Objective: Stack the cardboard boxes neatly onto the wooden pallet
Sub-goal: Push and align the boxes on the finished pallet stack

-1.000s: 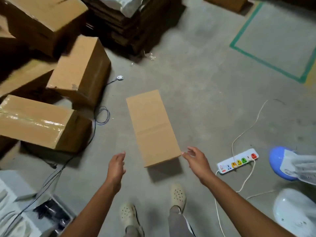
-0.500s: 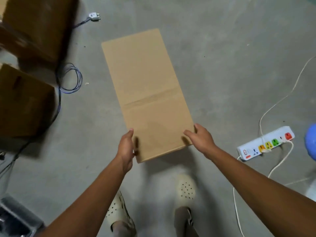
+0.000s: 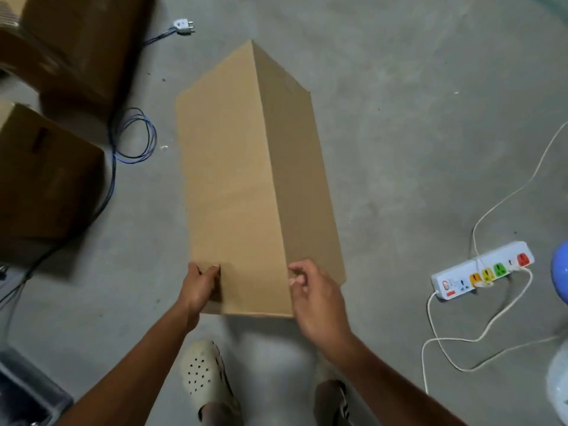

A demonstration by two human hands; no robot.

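Note:
A long plain cardboard box (image 3: 233,179) is in the middle of the concrete floor, raised so that two of its faces meet in a ridge running away from me. My left hand (image 3: 199,284) grips its near left edge, thumb on the upper face. My right hand (image 3: 313,296) has curled fingers on the near end of the right face, beside the ridge. Two more cardboard boxes, one (image 3: 80,47) at the far left and another (image 3: 46,179) nearer, lie in shadow. No wooden pallet is in view.
A white power strip (image 3: 482,270) with a cream cable lies on the floor at the right. A coiled blue cable (image 3: 132,136) and a white plug (image 3: 184,26) lie at the left. My feet in pale clogs (image 3: 206,373) stand below the box. A grey bin (image 3: 24,395) is at bottom left.
The box lay flat on the floor with my hands apart from it. Both hands took its near end, and it now stands up into a ridged shape.

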